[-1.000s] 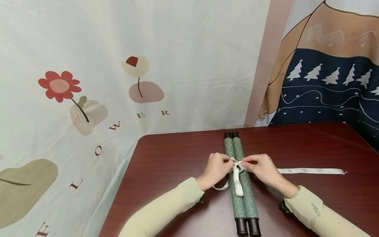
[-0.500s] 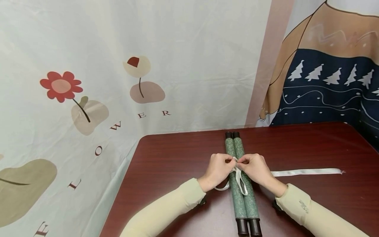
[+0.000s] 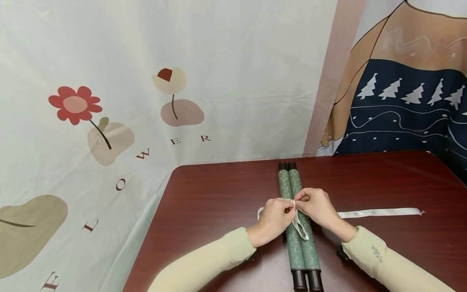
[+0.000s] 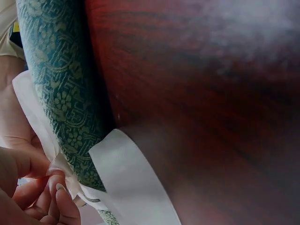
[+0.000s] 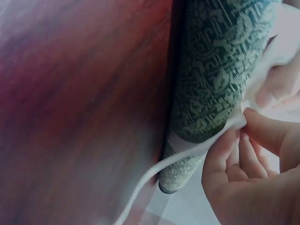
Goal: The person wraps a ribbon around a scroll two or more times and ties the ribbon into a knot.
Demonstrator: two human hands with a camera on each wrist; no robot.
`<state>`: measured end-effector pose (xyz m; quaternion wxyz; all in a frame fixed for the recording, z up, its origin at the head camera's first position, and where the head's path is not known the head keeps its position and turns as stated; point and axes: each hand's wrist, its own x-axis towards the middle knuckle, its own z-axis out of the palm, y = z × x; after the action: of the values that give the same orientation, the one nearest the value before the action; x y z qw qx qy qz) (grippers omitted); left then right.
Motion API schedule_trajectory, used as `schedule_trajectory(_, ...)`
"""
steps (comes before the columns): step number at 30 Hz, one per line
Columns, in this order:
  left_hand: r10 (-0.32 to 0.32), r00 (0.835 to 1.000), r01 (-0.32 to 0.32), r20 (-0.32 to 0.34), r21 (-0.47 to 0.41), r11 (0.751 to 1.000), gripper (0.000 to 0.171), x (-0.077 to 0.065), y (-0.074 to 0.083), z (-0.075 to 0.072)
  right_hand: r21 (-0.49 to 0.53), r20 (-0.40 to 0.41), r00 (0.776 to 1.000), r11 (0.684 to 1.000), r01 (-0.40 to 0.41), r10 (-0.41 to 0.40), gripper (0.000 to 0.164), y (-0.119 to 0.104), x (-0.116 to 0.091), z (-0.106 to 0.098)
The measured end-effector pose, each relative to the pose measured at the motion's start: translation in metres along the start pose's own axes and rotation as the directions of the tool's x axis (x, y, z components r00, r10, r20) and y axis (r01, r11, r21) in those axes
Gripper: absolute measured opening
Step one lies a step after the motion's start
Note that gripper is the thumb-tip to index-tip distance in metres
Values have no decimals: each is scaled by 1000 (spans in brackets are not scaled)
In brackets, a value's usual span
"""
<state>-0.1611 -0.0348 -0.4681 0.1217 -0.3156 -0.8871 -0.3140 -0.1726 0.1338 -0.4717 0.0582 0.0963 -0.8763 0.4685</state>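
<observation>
A scroll in two green patterned rolls with dark end knobs lies lengthwise on the table, its rolls side by side. White ribbon passes round its middle, and a loop of it hangs toward me over the rolls. My left hand pinches the ribbon near the knot, from the left side. Just across from it, my right hand pinches the ribbon between thumb and fingers. Close up, the right wrist view shows the ribbon at the fingertips. Fingers partly hide the knot itself.
The dark red table carries the scroll. One long ribbon end stretches to the right across it. A light curtain printed with flowers and letters hangs behind and to the left.
My right hand has moved left to the knot. My left hand has lowered slightly toward me. The hanging ribbon, first a flat strip, now shows as an open loop shifted right.
</observation>
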Motion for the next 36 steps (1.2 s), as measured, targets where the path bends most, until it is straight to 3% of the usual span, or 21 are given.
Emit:
schedule_trajectory(7,16,1000,-16,22,21,1000,22,-2,0,2,48,68,998,999,13,-16,5,-3,-1,-9)
schedule_trajectory(13,24,999,-26,40,50,998,22,-1,0,1,-65,43,998,997,41,-38,12,-6,6,-22)
schedule_trajectory(17,29,999,-32,42,72,997,19,-2,0,1,-95,107,991,992,87,-77,14,-9,15,-28)
schedule_trajectory(25,39,997,-47,71,122,991,14,-6,0,-1,-161,315,920,943,292,-231,15,-14,28,-20)
schedule_trajectory(36,57,995,-71,82,169,983,16,-7,-1,1,-189,419,869,910,368,-265,10,-12,34,-14)
